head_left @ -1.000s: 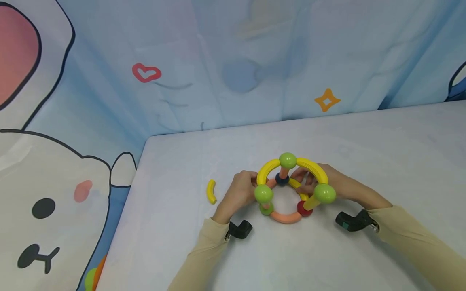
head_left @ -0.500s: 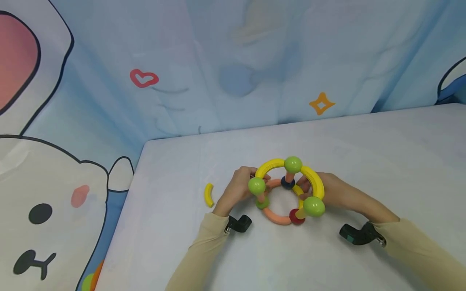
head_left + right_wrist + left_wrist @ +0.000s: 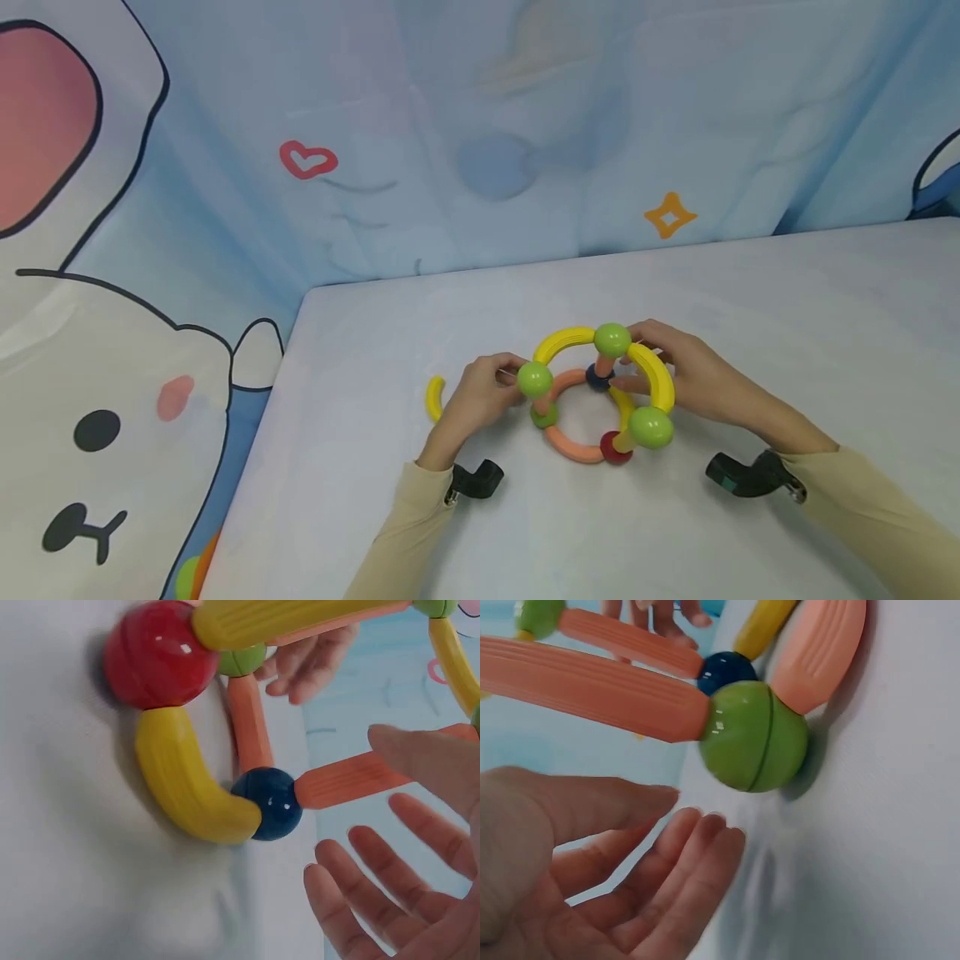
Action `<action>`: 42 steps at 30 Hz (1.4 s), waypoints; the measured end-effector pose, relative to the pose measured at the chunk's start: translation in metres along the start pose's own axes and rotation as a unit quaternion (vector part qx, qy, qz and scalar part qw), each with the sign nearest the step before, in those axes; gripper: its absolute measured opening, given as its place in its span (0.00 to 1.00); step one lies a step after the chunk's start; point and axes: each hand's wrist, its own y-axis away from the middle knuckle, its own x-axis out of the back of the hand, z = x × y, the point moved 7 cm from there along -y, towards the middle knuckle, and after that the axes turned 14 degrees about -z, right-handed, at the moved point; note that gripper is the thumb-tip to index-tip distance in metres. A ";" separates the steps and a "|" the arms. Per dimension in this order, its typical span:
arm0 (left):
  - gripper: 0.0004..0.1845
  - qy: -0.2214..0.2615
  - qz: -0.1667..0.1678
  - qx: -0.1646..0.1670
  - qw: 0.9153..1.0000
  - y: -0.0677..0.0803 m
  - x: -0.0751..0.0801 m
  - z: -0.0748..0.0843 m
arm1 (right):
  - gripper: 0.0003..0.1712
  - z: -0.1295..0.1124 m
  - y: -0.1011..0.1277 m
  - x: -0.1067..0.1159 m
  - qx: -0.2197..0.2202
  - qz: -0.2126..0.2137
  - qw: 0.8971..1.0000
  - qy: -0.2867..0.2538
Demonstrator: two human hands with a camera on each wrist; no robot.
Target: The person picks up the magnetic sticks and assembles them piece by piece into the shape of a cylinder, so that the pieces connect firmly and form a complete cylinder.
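A toy frame of curved and straight rods joined by balls stands upright on the table. Its lower ring has a red ball, a dark blue ball and a green ball. Two yellow curved rods run along the top between glossy green balls. My left hand is beside the frame's left side, fingers loosely bent and apart from the lower green ball in the left wrist view. My right hand is spread behind the right side, its thumb overlapping an orange upright rod in the right wrist view.
One loose yellow curved rod lies on the white-covered table, left of my left hand and partly behind it. A blue printed curtain hangs along the back edge. Black wrist cameras stick out from both sleeves.
The frame has turned slightly and shifted a little. My left fingers have come away from its left side, and my right hand has moved back and up from the lower yellow rod, fingers spreading.
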 end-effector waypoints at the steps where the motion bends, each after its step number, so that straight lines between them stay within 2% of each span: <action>1: 0.16 -0.002 -0.004 -0.001 1.000 0.004 -0.001 0.000 | 0.20 -0.001 -0.001 0.000 0.010 0.001 1.000 -0.007; 6: 0.19 0.005 -0.021 -0.009 1.000 0.024 -0.006 -0.004 | 0.19 -0.006 -0.005 0.000 0.059 0.008 0.998 -0.017; 10: 0.21 0.017 -0.016 -0.016 1.000 0.033 -0.007 -0.006 | 0.20 -0.008 -0.006 0.000 0.082 0.020 0.996 -0.018; 17: 0.22 0.026 -0.008 -0.024 0.999 0.038 -0.004 -0.005 | 0.17 -0.005 -0.007 -0.002 0.073 0.010 0.997 -0.028; 25: 0.23 0.035 -0.012 -0.012 0.999 0.038 -0.006 -0.008 | 0.17 -0.011 -0.013 -0.003 0.098 0.000 0.994 -0.049; 35: 0.24 0.027 -0.006 -0.012 1.000 0.037 -0.007 -0.005 | 0.10 -0.011 -0.019 -0.003 0.065 0.000 0.997 -0.038; 39: 0.23 0.006 0.003 0.003 1.000 0.038 -0.008 -0.003 | 0.11 -0.011 -0.018 -0.004 0.068 0.002 0.997 -0.040; 42: 0.20 -0.025 0.010 0.021 0.999 0.045 -0.008 0.002 | 0.11 -0.011 -0.018 -0.004 0.064 0.002 0.997 -0.040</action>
